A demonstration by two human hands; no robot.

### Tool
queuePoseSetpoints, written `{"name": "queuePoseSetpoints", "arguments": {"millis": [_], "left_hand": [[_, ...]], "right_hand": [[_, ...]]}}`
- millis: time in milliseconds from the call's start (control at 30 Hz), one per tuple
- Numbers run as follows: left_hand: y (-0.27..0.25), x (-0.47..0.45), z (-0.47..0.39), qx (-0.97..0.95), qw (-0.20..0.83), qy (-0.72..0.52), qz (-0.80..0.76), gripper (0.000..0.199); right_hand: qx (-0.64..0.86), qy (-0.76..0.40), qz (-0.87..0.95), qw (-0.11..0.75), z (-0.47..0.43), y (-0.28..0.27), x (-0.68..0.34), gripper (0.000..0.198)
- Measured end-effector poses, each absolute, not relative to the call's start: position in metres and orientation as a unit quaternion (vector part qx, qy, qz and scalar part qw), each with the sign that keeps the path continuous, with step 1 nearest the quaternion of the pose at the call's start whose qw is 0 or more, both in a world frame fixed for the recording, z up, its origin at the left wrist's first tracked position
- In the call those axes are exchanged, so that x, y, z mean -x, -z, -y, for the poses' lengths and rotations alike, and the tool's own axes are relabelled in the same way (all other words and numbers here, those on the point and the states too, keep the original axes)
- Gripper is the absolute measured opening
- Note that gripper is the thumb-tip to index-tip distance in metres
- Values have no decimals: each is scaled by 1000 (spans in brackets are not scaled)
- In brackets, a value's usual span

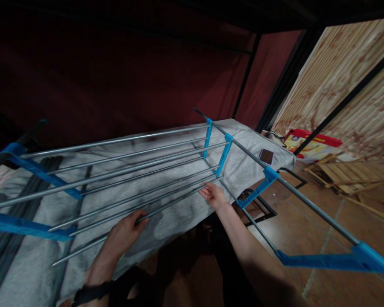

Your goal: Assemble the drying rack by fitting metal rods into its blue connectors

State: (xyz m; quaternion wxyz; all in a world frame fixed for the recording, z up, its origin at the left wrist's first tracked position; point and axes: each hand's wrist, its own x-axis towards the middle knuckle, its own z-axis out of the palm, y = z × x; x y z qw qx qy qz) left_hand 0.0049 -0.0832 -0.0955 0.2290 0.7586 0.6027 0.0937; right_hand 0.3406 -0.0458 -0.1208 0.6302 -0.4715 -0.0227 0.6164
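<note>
A rack of grey metal tubes and blue plastic brackets lies over a cloth-covered surface. My left hand (124, 232) is wrapped around a loose-ended metal tube (173, 199), whose near-left end sticks out free of the left blue bracket (28, 226). My right hand (213, 195) pinches the same tube close to its right end, just below a blue bracket (224, 155). Whether that end sits inside the bracket I cannot tell. Several other tubes, such as the upper tube (121, 140), run between the left and right brackets.
Dark tubes (22, 204) lie at the left on the grey cloth (243, 170). A phone (266, 156) rests at the cloth's right. The rack's right frame, with another blue bracket (333, 261), extends over the tiled floor. Further right are a wooden folding piece (358, 175) and a red-yellow box (312, 144).
</note>
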Motion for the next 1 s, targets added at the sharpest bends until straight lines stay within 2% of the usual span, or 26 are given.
{"name": "queuePoseSetpoints", "arguments": {"millis": [233, 733, 1000], "left_hand": [[92, -5, 86, -767, 222, -91, -595, 28], [95, -9, 86, -758, 194, -96, -615, 38], [78, -16, 86, -760, 139, -84, -630, 32]], "right_hand": [[460, -621, 35, 634, 50, 117, -338, 14], [461, -610, 41, 644, 51, 116, -337, 18], [466, -597, 17, 653, 51, 113, -333, 16]]}}
